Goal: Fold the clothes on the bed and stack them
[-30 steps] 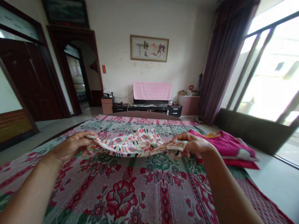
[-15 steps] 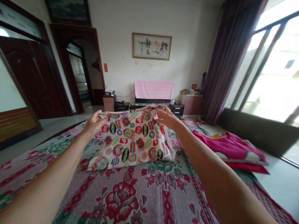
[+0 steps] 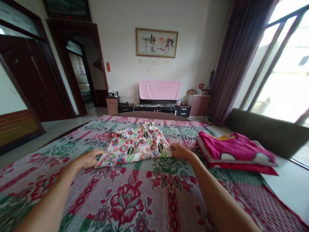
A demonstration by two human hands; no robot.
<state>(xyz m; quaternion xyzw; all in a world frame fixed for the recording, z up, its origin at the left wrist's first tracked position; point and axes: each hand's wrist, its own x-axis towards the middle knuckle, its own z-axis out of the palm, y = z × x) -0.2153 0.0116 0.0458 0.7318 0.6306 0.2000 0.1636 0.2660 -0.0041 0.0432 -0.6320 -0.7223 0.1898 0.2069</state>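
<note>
A white garment (image 3: 136, 146), covered in small colourful cartoon prints, lies spread on the floral bedspread (image 3: 125, 206); its exact kind cannot be made out. Its far part is bunched and wrinkled, while the near hem runs fairly straight. At the near left corner, my left hand (image 3: 90, 159) is closed on the hem's edge. My right hand (image 3: 180, 151) pinches the near right corner. Some fingertips on both hands are hidden against the cloth.
A folded stack of pink and grey clothes (image 3: 238, 149) lies to the right on the bedspread. Beyond the far edge stand a low black cabinet (image 3: 183, 111) and a screen draped with a pink cloth (image 3: 159, 90). Purple curtains (image 3: 231, 71) hang at right.
The garment, held up by its far edge before, now rests lower on the bedspread. Both hands have come nearer, from its far corners to its near corners.
</note>
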